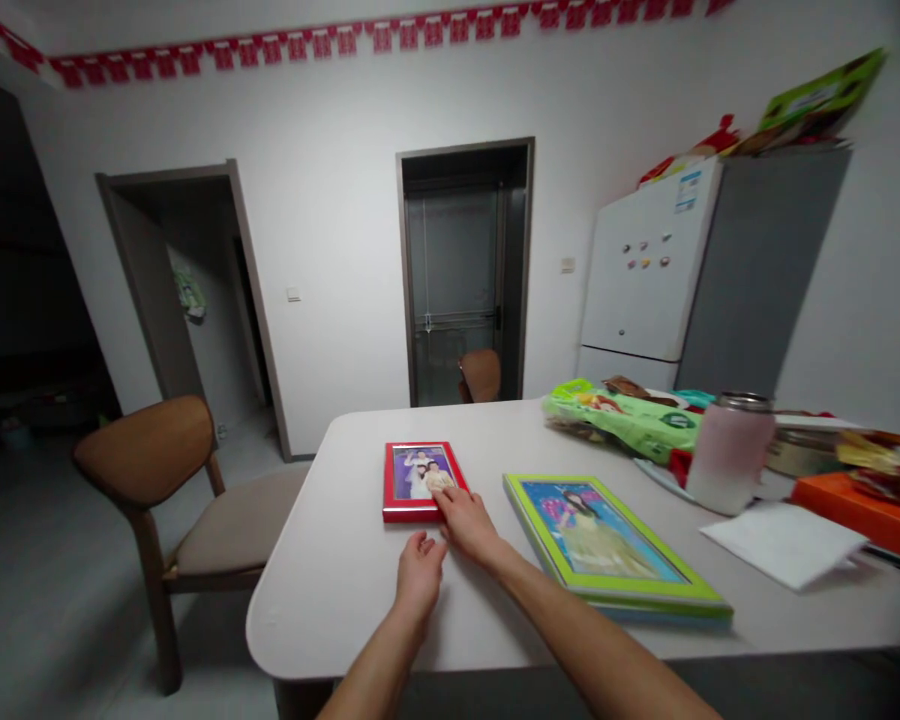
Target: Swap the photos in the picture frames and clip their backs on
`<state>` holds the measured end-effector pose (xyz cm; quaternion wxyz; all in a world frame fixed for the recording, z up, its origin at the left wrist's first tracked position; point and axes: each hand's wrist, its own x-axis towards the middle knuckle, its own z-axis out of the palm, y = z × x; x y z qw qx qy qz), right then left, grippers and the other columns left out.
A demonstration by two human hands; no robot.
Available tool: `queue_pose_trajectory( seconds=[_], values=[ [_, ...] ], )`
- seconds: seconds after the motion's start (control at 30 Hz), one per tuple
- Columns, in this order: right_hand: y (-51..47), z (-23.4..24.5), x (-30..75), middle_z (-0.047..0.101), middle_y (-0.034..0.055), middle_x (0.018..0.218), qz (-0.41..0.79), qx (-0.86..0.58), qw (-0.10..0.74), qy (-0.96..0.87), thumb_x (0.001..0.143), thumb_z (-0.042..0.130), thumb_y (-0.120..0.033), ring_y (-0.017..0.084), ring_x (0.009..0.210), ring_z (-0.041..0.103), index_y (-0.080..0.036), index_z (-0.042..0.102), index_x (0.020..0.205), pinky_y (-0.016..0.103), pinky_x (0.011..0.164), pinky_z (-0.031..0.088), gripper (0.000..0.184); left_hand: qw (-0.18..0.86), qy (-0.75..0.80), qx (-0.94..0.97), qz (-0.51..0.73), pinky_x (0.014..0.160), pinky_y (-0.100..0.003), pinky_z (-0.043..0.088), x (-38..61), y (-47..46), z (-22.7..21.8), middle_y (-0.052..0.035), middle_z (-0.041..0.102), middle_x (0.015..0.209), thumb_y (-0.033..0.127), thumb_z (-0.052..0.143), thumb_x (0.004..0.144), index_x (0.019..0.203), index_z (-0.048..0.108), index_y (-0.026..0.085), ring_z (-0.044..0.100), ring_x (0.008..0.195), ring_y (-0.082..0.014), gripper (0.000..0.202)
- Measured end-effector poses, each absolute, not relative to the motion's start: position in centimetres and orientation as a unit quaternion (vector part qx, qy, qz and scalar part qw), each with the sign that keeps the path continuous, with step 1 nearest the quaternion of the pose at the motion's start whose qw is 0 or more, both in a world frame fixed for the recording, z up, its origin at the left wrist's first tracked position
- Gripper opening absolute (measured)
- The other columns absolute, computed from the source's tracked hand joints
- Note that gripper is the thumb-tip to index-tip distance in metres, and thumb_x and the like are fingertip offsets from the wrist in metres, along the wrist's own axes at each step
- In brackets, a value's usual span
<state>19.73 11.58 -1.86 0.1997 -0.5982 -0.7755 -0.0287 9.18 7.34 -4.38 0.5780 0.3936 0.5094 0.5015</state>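
A red picture frame with a photo of several people lies face up on the table. My right hand grips its near right corner, fingers over the front and thumb low at the edge. Just in front of the frame, my left hand hovers with loosely bent fingers, thumb apart, holding nothing. To the right of my right hand lies a larger green picture frame, holding a picture of a person in a yellow dress. Its near left edge passes behind my right forearm.
On the white table, a green snack bag, a pinkish bottle, a white folded paper and an orange box crowd the right side. A brown chair stands left; a refrigerator is behind.
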Motion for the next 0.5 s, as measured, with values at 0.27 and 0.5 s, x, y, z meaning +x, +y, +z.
queue_pose_trajectory(
  seconds=[0.27, 0.5],
  values=[
    [6.7, -1.4, 19.8, 0.051, 0.0076, 0.101, -0.031, -0.539, 0.205, -0.817, 0.069, 0.048, -0.019, 0.02, 0.096, 0.043, -0.019, 0.052, 0.096, 0.033, 0.083, 0.031, 0.027, 0.581, 0.425, 0.318, 0.617, 0.065, -0.023, 0.046, 8.2, 6.6, -3.4, -0.0048, 0.063, 0.083, 0.035, 0.055, 0.07, 0.087, 0.054, 0.016, 0.06, 0.076, -0.0143, 0.025],
    [2.1, 1.7, 19.0, 0.047, 0.0088, 0.116, 0.248, -0.482, 0.432, -0.721, 0.069, 0.049, -0.031, 0.02, 0.109, 0.041, -0.019, 0.05, 0.106, 0.037, 0.092, 0.031, 0.039, 0.478, 0.388, 0.394, 0.682, 0.082, -0.029, 0.041, 7.8, 2.0, -0.3, -0.006, 0.062, 0.097, 0.025, 0.055, 0.069, 0.096, 0.053, 0.015, 0.056, 0.089, -0.0183, 0.029]
  ],
)
